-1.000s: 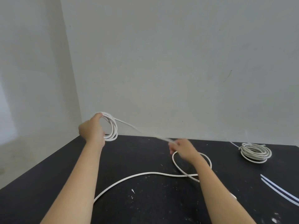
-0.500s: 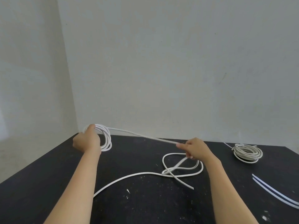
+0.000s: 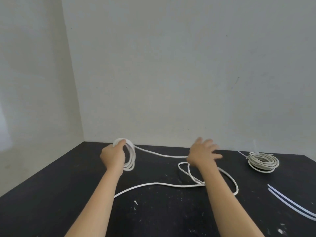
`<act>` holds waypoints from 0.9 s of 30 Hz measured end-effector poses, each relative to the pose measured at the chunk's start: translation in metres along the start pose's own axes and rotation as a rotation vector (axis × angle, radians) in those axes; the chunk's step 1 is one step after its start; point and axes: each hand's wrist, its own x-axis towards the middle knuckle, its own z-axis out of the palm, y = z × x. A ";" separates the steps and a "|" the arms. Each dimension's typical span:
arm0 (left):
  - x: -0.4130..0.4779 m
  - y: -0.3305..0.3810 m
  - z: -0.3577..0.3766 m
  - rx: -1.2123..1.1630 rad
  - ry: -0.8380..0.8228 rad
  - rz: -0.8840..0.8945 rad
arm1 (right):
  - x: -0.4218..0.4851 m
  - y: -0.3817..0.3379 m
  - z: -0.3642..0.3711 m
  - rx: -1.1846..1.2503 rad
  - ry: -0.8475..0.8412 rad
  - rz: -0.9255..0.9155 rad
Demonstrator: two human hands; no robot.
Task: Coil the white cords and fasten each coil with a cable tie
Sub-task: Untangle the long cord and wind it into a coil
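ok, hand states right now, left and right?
Left hand: closed, gripping the partly wound coil of white cord.
Right hand: open, fingers spread; the loose cord runs up to its thumb side, no grip visible.

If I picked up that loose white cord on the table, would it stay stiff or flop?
Probably floppy: the loose cord lies in soft curves and crossing loops on the table. Likely a little springy too, since the coil in the left hand hangs in open, rounded rings. It seems light: one hand holds the rings up.
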 end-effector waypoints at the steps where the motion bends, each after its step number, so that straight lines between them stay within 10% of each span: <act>1: -0.006 0.001 0.004 -0.020 -0.068 0.000 | -0.005 -0.009 0.004 0.029 0.017 -0.166; 5: -0.025 0.011 0.014 -0.130 -0.343 -0.031 | -0.019 -0.033 0.029 0.361 -0.217 -0.624; 13: -0.027 0.026 0.008 -0.350 -0.311 -0.218 | -0.023 -0.033 0.060 0.740 -0.237 -0.609; 27: -0.003 0.014 0.000 -0.730 0.184 -0.489 | -0.022 -0.018 0.089 0.041 0.097 -0.542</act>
